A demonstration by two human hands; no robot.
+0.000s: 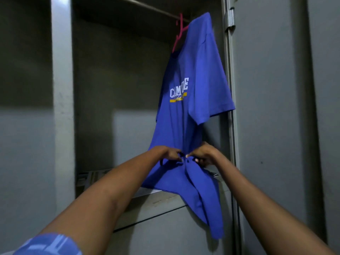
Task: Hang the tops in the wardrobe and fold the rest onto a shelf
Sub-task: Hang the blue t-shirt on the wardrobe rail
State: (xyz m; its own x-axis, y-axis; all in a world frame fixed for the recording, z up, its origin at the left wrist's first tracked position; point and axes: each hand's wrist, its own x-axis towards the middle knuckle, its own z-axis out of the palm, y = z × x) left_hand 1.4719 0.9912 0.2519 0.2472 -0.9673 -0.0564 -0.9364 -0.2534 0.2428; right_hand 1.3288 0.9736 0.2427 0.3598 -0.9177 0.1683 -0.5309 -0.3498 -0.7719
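A blue T-shirt (191, 92) with white lettering and a yellow stripe hangs on a pink hanger (179, 34) from the wardrobe rail (147, 7), at the right side of the open grey compartment. Its lower part drapes over the front edge of the shelf (158, 199). My left hand (170, 153) and my right hand (202, 153) meet low on the shirt's front. Both pinch bunched blue cloth between curled fingers, side by side.
The grey metal wardrobe has an upright post (62, 89) at the left and an open door (276, 107) with a hinge (230, 18) at the right. Pale papers (92, 177) lie on the shelf behind my left forearm.
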